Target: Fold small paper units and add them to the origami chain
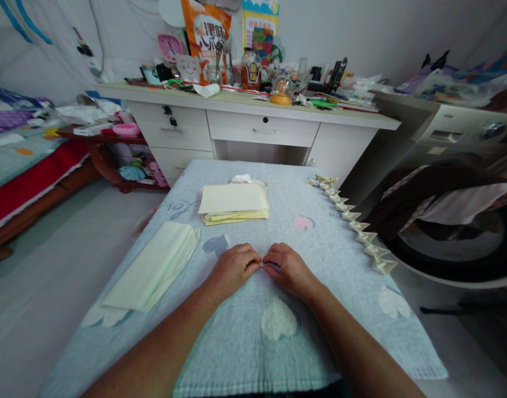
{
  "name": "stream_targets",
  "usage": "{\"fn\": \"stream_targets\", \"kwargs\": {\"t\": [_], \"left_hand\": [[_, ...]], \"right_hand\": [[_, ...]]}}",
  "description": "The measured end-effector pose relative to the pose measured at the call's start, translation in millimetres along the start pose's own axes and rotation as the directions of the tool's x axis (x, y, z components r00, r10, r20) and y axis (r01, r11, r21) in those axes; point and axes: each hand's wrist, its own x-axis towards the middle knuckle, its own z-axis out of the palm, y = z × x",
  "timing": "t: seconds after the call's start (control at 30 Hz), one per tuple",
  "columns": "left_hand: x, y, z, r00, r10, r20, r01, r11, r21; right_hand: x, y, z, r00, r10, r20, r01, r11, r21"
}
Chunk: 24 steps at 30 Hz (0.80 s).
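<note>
My left hand (237,265) and my right hand (289,268) meet above the middle of the cloth-covered table. Both are closed, pinching a small pale piece of paper (261,263) between the fingertips; most of it is hidden by the fingers. Beyond my left hand lies a stack of cream and yellow paper sheets (234,199). Nearer and further left, a pile of pale green paper (149,268) lies at a slant. Along the right side runs a row of folded paper pieces (357,225) with pointed ends, set one behind another.
A pale blue patterned cloth (220,354) covers the table. Crumpled white paper (241,178) lies behind the stack. A white desk (264,128) crowded with jars and packets stands beyond. On the right is a washing machine (464,127) with its door open; at left, a bed (33,177).
</note>
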Motion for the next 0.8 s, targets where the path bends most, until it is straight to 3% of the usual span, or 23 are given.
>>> {"fn": "stream_targets", "kwargs": {"t": [0.23, 0.8], "left_hand": [[1.3, 2.5, -2.7, 1.0, -0.01, 0.004, 0.01, 0.999, 0.038], [5.8, 5.4, -2.8, 0.998, -0.05, 0.029, 0.049, 0.998, 0.039]], "right_hand": [[1.8, 1.6, 1.8, 1.0, -0.013, 0.028, 0.015, 0.998, -0.065], [3.8, 2.7, 10.9, 0.995, 0.093, -0.031, -0.093, 0.996, 0.014]]}}
